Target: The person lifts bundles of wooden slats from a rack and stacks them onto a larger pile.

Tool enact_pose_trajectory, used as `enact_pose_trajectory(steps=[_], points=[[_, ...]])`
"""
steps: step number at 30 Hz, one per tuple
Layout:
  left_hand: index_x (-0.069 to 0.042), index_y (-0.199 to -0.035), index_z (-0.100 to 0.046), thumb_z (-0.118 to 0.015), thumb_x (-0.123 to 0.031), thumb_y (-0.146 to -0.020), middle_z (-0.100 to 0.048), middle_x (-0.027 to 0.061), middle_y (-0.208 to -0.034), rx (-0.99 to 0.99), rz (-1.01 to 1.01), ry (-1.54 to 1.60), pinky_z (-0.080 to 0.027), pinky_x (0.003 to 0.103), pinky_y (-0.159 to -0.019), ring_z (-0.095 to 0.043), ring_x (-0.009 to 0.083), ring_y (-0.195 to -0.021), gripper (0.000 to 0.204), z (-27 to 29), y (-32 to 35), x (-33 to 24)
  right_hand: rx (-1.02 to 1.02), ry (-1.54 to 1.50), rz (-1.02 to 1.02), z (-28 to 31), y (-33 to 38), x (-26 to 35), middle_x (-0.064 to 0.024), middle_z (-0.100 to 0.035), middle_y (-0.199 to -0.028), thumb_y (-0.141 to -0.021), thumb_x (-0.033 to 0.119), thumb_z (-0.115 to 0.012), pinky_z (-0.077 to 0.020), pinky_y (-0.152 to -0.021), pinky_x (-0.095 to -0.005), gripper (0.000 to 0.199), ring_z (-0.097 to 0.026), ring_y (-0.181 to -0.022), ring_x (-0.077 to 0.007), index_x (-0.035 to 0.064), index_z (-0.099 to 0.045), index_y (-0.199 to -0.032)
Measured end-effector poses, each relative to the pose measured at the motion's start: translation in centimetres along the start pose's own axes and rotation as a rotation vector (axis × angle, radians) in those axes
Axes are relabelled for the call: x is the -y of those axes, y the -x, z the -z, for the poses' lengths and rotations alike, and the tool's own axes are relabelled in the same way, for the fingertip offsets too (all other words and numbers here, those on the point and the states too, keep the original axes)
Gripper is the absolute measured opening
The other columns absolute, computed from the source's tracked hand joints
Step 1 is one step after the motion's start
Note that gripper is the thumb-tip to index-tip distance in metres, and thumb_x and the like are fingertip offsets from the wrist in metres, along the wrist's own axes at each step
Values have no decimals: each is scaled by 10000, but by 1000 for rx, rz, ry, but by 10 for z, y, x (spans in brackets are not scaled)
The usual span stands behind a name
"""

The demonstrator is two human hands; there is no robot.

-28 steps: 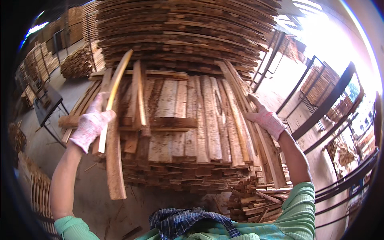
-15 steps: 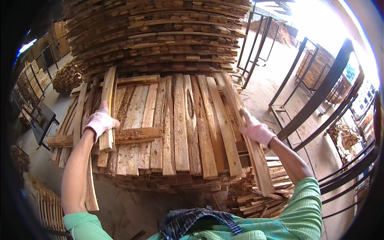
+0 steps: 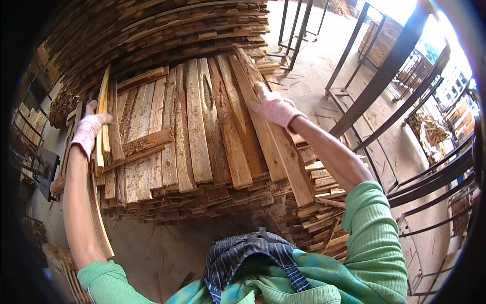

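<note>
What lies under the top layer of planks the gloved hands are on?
Under the top layer of planks, many more stacked plank layers show as ragged end grain. The left hand and right hand rest on top. The stack's interior and base are hidden.

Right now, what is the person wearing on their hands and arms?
Both the left hand and the right hand wear pale pink knitted work gloves with ribbed cuffs at the wrist. The forearms are bare. The ribbed green knit sleeves are pushed up past the elbows, and a blue checked cloth hangs at the chest.
</note>
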State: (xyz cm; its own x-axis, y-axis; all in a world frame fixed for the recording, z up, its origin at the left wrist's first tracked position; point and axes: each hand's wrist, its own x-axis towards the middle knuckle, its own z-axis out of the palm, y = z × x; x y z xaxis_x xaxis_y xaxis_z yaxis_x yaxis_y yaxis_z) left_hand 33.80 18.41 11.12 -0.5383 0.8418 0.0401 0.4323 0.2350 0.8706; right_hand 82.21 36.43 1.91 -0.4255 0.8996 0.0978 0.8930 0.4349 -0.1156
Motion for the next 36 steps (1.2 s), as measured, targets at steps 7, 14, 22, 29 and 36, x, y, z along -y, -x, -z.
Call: enact_pose_trajectory(steps=[7,14,22,29,36], points=[[-158,-1421,-435,-711,-185,-889,-617,47,-765,123,-36,366,-510,291,-442,-595,144,-517,600,-53,89,-66,-45,-206,77,35,17,-26,-258,-578,-1302,-941,380,-523,-473,-984,-490,594,-579,-1181,-399,101,-397,-1451],[-26,-1353,-445,-651,-159,-945,-630,87,-897,146,-115,444,-546,257,-624,-628,140,-716,476,-26,158,-81,-177,-422,297,62,19,40,-320,-583,-1246,-943,408,-551,-480,-964,-515,664,-593,-1135,-451,127,-322,-1499],[-148,-1479,-407,-746,-147,-850,-654,83,-948,-161,-99,338,-553,257,-625,-647,133,-749,714,89,223,-52,92,274,358,67,-4,131,-254,-530,-1292,-909,398,-595,-461,-976,-508,448,-526,-1213,-451,77,-625,-1221],[-190,-1479,-404,-742,-78,-839,-601,51,-904,-236,-105,258,-544,228,-563,-616,111,-672,732,157,220,-3,103,-151,493,32,-74,337,-248,-454,-1463,-951,490,-579,-470,-1019,-491,645,-517,-1270,-470,134,-408,-1460],[-183,-1513,-366,-738,-144,-852,-599,40,-964,-192,-20,188,-543,229,-638,-617,94,-752,760,183,183,38,135,-407,498,-5,-125,395,-259,-658,-1080,-907,201,-608,-590,-808,-442,743,-692,-861,-381,137,-225,-1541]])
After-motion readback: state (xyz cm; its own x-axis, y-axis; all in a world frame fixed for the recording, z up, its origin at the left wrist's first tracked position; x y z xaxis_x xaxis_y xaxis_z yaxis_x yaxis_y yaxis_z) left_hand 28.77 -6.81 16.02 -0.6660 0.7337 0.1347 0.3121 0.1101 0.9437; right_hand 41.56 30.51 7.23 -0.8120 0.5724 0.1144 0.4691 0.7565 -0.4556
